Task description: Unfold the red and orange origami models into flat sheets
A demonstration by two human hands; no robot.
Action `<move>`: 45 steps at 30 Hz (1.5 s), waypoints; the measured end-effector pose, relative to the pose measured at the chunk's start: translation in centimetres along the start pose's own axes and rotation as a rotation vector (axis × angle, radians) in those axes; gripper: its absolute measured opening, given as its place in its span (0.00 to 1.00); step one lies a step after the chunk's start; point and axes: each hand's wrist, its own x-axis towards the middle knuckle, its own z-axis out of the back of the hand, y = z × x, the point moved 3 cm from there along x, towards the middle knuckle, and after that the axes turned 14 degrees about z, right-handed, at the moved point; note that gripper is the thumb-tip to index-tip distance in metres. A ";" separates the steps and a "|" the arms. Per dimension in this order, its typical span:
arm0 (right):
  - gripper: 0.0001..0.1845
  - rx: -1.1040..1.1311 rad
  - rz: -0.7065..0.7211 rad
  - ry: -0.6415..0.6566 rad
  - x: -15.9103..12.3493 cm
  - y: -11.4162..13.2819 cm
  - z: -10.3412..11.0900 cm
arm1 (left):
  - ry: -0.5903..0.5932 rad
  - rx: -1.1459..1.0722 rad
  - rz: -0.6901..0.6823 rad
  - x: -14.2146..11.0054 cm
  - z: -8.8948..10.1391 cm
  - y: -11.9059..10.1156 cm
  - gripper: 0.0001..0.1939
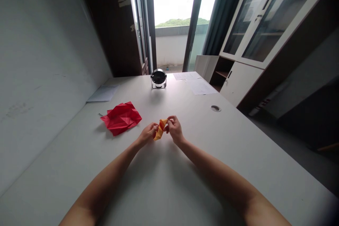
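Between my two hands is a small piece of folded orange-yellow paper (159,132), held tilted just above the white table. My left hand (148,132) pinches its left side, fingers closed. At its upper right end, the thumb and fingertips of my right hand (174,129) grip the edge. Part of the paper is hidden behind the fingertips. To the left of my left hand lies a creased sheet of red folded paper (122,118), spread partly open on the table.
A round black and silver device (158,78) on a stand sits at the table's far end. White papers (203,87) lie at the far right, another paper stack (103,93) by the left wall. A cable hole (215,108) is set into the table (185,183).
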 end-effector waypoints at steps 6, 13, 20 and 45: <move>0.14 0.201 -0.051 -0.098 -0.3 -0.7 -0.3 | -0.029 0.027 -0.057 0.1 -0.4 0.5 0.21; 0.17 0.298 -0.080 -0.151 0.1 -0.9 0.6 | 0.019 -0.131 -0.080 -0.7 -0.9 -0.9 0.25; 0.17 0.483 -0.151 -0.168 0.2 -1.0 0.9 | 0.127 -0.130 -0.062 -0.9 -1.2 -1.1 0.27; 0.15 -0.240 0.375 0.364 -2.0 3.3 -1.1 | -0.288 -0.134 -0.083 0.6 1.5 0.7 0.11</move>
